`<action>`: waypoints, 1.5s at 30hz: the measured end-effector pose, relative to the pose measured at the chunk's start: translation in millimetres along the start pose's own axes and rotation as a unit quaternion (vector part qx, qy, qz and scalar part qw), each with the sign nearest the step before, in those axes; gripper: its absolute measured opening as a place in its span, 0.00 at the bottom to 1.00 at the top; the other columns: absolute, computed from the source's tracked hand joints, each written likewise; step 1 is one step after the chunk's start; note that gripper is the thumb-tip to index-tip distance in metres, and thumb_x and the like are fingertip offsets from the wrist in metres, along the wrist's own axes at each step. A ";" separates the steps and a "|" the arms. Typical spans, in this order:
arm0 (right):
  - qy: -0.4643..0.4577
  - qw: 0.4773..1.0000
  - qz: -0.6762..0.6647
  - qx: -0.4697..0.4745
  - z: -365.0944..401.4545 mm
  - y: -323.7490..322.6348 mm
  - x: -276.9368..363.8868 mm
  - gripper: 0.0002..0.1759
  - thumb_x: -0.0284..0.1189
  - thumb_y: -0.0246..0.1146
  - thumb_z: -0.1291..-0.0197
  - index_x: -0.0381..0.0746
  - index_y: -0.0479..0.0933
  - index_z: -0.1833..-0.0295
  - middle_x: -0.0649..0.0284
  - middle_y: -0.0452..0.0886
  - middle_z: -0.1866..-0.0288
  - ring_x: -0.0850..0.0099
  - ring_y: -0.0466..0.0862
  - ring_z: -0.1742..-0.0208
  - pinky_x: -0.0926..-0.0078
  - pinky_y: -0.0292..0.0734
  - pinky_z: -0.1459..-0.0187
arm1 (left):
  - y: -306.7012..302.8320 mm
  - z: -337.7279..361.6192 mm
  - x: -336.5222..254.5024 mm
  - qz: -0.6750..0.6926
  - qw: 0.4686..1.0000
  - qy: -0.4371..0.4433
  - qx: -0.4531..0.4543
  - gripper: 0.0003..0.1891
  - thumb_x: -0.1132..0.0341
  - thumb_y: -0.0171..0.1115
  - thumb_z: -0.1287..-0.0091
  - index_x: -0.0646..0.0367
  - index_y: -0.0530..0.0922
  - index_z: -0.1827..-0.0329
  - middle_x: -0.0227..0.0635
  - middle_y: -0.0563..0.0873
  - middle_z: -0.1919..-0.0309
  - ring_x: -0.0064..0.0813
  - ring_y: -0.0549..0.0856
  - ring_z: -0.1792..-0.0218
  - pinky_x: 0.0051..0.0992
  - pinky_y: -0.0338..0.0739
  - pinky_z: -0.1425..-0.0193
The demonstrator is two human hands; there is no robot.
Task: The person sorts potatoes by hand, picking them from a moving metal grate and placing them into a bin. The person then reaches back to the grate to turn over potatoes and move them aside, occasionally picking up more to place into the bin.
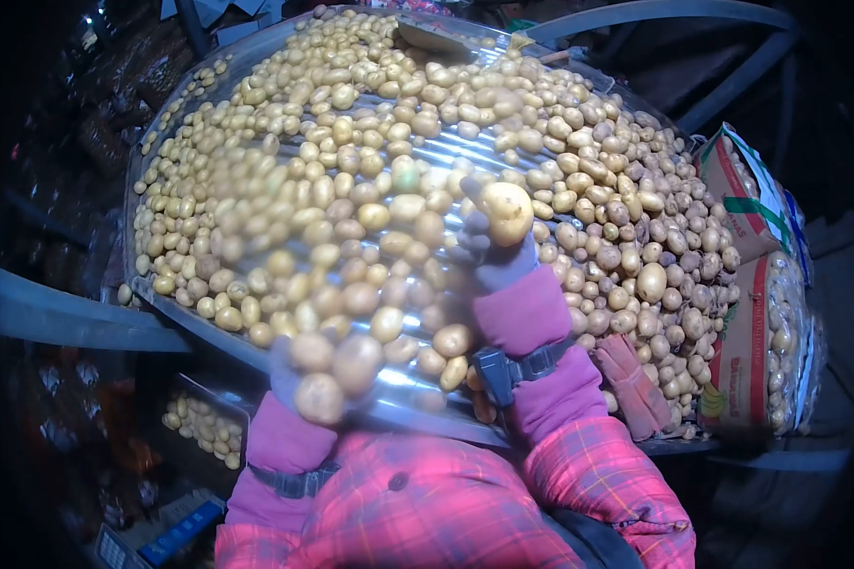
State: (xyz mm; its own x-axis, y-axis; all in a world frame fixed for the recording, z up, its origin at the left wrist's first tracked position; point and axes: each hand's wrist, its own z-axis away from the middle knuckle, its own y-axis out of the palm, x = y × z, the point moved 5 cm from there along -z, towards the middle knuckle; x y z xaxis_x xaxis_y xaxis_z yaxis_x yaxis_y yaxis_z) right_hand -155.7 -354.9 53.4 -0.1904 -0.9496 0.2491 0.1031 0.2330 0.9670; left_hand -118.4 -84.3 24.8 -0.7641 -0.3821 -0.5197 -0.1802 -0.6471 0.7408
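Many potatoes [593, 171] lie spread over a ribbed, shiny metal table [465, 142]. My right hand [493, 248], in a greyish glove, holds one large pale potato [507, 214] above the middle of the table. My left hand [285, 368], gloved too, is at the near edge, mostly hidden behind several potatoes [320, 397] held in it. Those potatoes are slightly blurred. Loose potatoes left of centre are smeared by motion.
Bagged potatoes [781, 341] in printed cartons stand at the right edge. A pink glove [628, 387] lies at the near right. Below left is a container of potatoes [202, 427], with a blue-labelled device [182, 533] lower down. Metal bars [85, 313] flank the table.
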 end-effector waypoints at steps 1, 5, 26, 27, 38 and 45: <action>0.001 1.000 -0.001 -0.002 4.9 5.7 -2.6 0.36 0.58 0.52 0.38 0.40 0.68 0.37 0.62 0.80 0.67 0.71 0.78 0.75 0.74 0.77 0.70 | 0.3 -0.2 -0.4 0.002 1.000 -0.003 -0.010 0.38 0.37 0.34 0.34 0.63 0.67 0.38 0.49 0.77 0.46 0.49 0.78 0.48 0.48 0.75 0.46; -0.080 0.995 0.062 -0.020 17.8 -24.3 49.8 0.24 0.42 0.62 0.39 0.40 0.71 0.42 0.57 0.76 0.45 0.63 0.80 0.51 0.69 0.81 0.67 | -0.7 -2.5 -3.9 0.124 0.982 -0.105 0.093 0.34 0.39 0.39 0.34 0.62 0.68 0.41 0.48 0.77 0.48 0.44 0.79 0.49 0.43 0.77 0.47; 0.072 0.413 0.890 -0.179 -66.0 -86.8 121.2 0.38 0.49 0.71 0.51 0.37 0.71 0.39 0.60 0.78 0.49 0.70 0.78 0.52 0.72 0.73 0.51 | -42.9 20.3 -34.4 0.089 0.996 0.026 -0.002 0.17 0.62 0.54 0.38 0.59 0.69 0.49 0.48 0.74 0.46 0.46 0.77 0.47 0.45 0.81 0.54; 0.118 0.472 0.855 -0.180 -70.5 -87.5 113.5 0.36 0.47 0.70 0.49 0.37 0.72 0.39 0.60 0.79 0.49 0.71 0.77 0.49 0.74 0.72 0.48 | -35.0 23.1 -39.2 0.230 0.970 -0.045 0.070 0.15 0.80 0.59 0.39 0.59 0.67 0.53 0.53 0.70 0.42 0.46 0.72 0.40 0.41 0.78 0.41; -0.107 0.987 0.089 -0.080 -39.6 1.6 12.2 0.33 0.62 0.58 0.47 0.47 0.74 0.47 0.65 0.79 0.48 0.59 0.79 0.49 0.57 0.79 0.65 | -94.0 11.4 -68.9 0.113 0.992 0.050 -0.015 0.34 0.39 0.45 0.37 0.57 0.68 0.37 0.41 0.76 0.43 0.48 0.79 0.47 0.50 0.80 0.57; 0.042 0.995 0.061 -0.074 -69.0 45.1 -134.2 0.45 0.70 0.59 0.57 0.46 0.72 0.44 0.55 0.73 0.39 0.47 0.73 0.40 0.48 0.76 0.52 | -78.5 22.6 -115.5 0.149 0.988 -0.027 -0.022 0.21 0.46 0.50 0.37 0.54 0.75 0.56 0.39 0.80 0.57 0.48 0.80 0.49 0.55 0.78 0.57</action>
State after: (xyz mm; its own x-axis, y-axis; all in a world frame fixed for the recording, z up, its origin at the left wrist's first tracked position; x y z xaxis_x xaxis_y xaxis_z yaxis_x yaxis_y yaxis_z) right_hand -58.2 -231.5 60.0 -0.0858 -0.9321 0.3519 0.2640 0.3193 0.9101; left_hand -30.1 25.5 36.3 -0.8114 -0.5248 -0.2574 0.0830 -0.5394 0.8379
